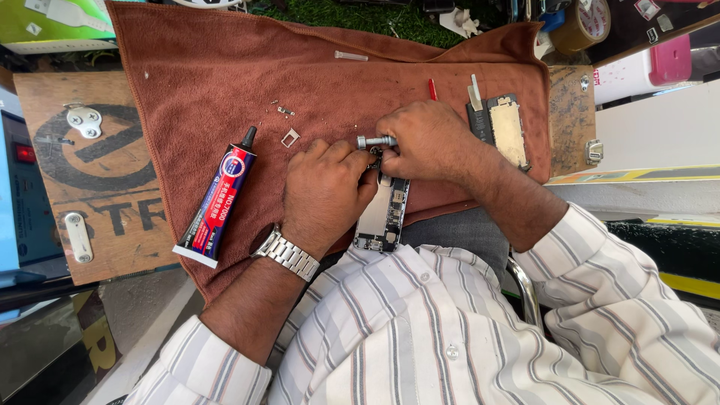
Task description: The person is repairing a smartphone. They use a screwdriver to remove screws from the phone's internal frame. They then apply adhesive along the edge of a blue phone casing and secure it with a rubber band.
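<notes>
An opened phone body (382, 217) with bare circuitry lies on a brown towel (225, 82), close to my chest. My left hand (322, 191), with a metal wristwatch (286, 253), rests on the phone's upper left edge and grips it. My right hand (424, 139) is closed around a small silver screwdriver (375, 141), whose tip points down at the top of the phone. The spot where the tip meets the phone is hidden by my fingers.
A glue tube (219, 201) with a black nozzle lies left of my hands. A SIM tray (289, 137) and tiny screws (285, 111) lie on the towel. A separate phone panel (501, 127), tweezers (475, 91) and a red tool (432, 89) lie to the right. A tape roll (583, 22) sits at the far right.
</notes>
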